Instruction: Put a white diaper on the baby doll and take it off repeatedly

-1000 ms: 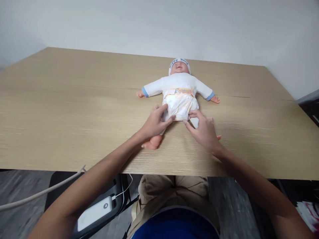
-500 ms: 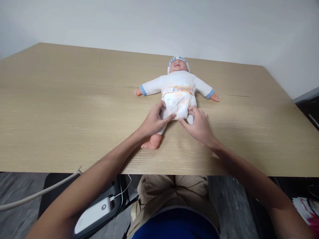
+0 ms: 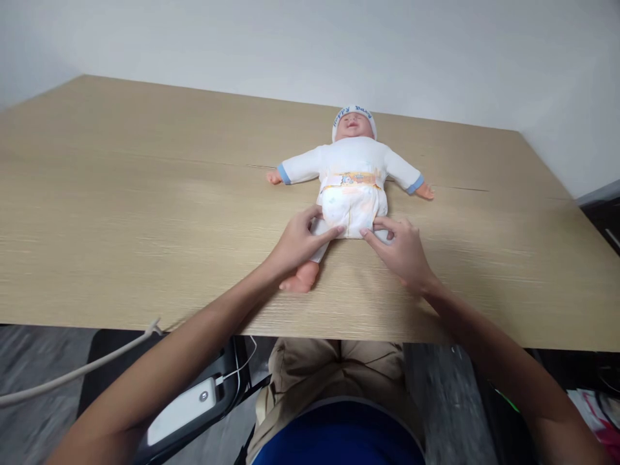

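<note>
A baby doll (image 3: 356, 155) lies on its back on the wooden table (image 3: 145, 226), head toward the wall and arms spread. It wears a white cap with blue letters and a white outfit with blue cuffs. Around its hips is a white diaper (image 3: 351, 205) with an orange printed waistband. My left hand (image 3: 303, 239) pinches the diaper's lower edge at the left leg opening, thumb on the front. On the other side my right hand (image 3: 402, 248) grips the edge at the right leg opening. The doll's left-side foot (image 3: 301, 278) shows; the other is hidden behind my right hand.
A pale cable (image 3: 82, 371) rises to the table's front edge at the left. Below it, a white power bank (image 3: 181, 413) with a thin cord rests on a black surface. A white wall stands behind the table, and dark furniture (image 3: 603, 216) is at the right.
My right hand has moved a little right and down, and the diaper's lower front looks wider and flatter. The whole view has shifted slightly.
</note>
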A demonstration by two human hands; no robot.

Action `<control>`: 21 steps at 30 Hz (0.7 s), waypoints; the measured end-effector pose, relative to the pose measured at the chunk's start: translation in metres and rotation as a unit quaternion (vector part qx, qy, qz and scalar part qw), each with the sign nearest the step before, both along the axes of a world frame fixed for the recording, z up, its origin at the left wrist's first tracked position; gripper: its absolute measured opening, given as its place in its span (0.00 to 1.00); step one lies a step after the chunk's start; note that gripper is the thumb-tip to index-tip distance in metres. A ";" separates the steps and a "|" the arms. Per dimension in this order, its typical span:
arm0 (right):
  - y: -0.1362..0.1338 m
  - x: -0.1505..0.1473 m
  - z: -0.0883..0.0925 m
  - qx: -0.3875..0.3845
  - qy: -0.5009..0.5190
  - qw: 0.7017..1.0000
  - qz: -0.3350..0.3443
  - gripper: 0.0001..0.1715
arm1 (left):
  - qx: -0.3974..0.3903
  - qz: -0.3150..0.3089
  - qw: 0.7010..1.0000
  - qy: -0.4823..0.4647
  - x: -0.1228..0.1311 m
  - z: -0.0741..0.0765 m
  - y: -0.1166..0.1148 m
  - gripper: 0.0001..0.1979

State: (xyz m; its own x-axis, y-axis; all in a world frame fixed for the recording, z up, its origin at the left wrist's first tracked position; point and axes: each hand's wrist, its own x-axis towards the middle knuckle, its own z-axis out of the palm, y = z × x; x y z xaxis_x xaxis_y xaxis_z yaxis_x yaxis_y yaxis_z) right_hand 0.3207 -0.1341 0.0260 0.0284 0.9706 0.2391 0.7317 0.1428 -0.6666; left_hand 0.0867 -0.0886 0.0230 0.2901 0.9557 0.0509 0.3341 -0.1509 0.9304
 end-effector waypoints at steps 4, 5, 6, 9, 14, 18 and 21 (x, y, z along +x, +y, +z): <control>0.008 -0.001 -0.002 -0.043 0.092 0.995 0.023 0.19 | -0.104 -0.055 0.987 -0.106 0.001 0.010 0.013 0.23; 0.009 0.000 -0.005 -0.055 0.129 0.990 0.030 0.20 | -0.128 -0.064 0.980 -0.140 0.000 0.010 0.014 0.23; 0.010 0.001 -0.008 -0.063 0.162 0.984 0.037 0.22 | -0.147 -0.067 0.972 -0.171 -0.001 0.009 0.015 0.23; 0.011 0.004 -0.016 -0.066 0.217 0.973 0.052 0.22 | -0.179 -0.046 0.956 -0.226 -0.003 0.003 0.012 0.23; 0.006 0.008 -0.011 -0.067 0.176 0.981 0.049 0.22 | -0.189 -0.010 0.948 -0.255 -0.006 -0.004 0.011 0.23; 0.002 0.004 0.000 -0.044 0.068 0.996 0.032 0.20 | -0.198 -0.007 0.945 -0.259 -0.005 -0.002 0.013 0.24; 0.003 -0.002 0.001 -0.011 -0.001 1.000 0.028 0.19 | -0.183 0.015 0.947 -0.263 -0.004 -0.003 0.010 0.26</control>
State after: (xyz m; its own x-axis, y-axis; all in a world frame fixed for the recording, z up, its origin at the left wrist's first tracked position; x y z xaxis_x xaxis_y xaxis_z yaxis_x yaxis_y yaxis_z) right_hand 0.3187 -0.1309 0.0268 -0.0264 0.9757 0.2175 0.7239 0.1687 -0.6690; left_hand 0.0826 -0.0785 0.0203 0.2891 0.9444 -0.1565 -0.1906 0.2170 0.9574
